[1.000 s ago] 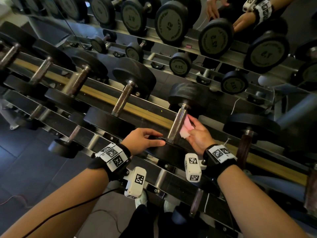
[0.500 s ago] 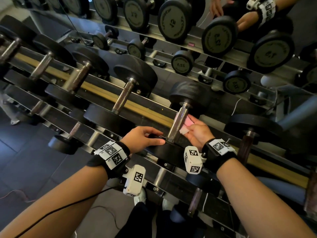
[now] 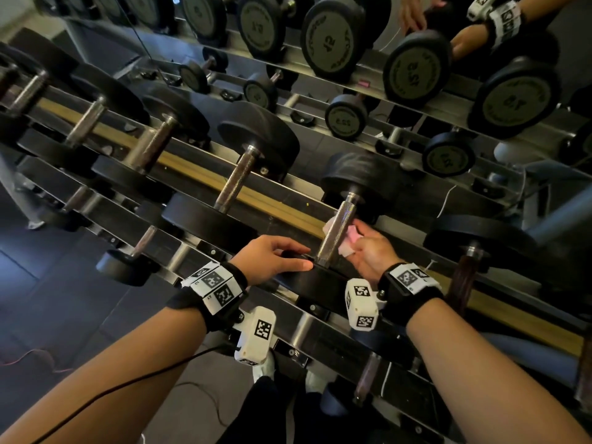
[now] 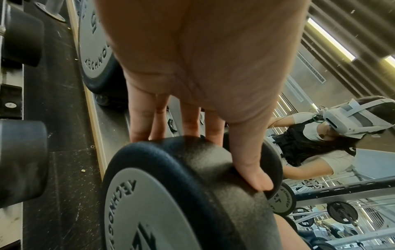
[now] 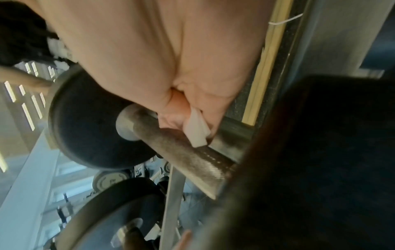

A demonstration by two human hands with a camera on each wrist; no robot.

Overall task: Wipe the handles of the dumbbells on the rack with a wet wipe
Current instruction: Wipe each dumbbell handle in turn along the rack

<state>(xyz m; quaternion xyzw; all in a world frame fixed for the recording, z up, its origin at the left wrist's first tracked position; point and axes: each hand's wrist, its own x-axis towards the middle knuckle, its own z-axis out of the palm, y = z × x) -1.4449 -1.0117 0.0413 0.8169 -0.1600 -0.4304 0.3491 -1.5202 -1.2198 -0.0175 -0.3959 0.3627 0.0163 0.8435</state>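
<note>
A black dumbbell lies across the top rails of the rack (image 3: pixel 256 193), and its knurled steel handle (image 3: pixel 341 219) points away from me. My right hand (image 3: pixel 365 245) grips the lower half of that handle through a pink-and-white wet wipe (image 3: pixel 347 243); a corner of the wipe shows past the handle's left side. In the right wrist view the wipe (image 5: pixel 196 128) is pressed against the handle (image 5: pixel 192 157) under my right hand (image 5: pixel 181 108). My left hand (image 3: pixel 290 256) holds the dumbbell's near head (image 3: pixel 320 283). From the left wrist, its fingers (image 4: pixel 188 121) hook over the head (image 4: pixel 171 169) and the thumb lies on the rim.
More dumbbells fill the rack on both sides, one with a rusty brown handle (image 3: pixel 464 277) close on the right. A lower row (image 3: pixel 128 264) sits below the rails. A mirror (image 3: pixel 413 72) behind reflects the weights. A black cable (image 3: pixel 128 389) runs along my left forearm.
My right hand has worked the wipe a little along and further round the handle, so a corner now shows on its left side. My left hand has stayed on the near head.
</note>
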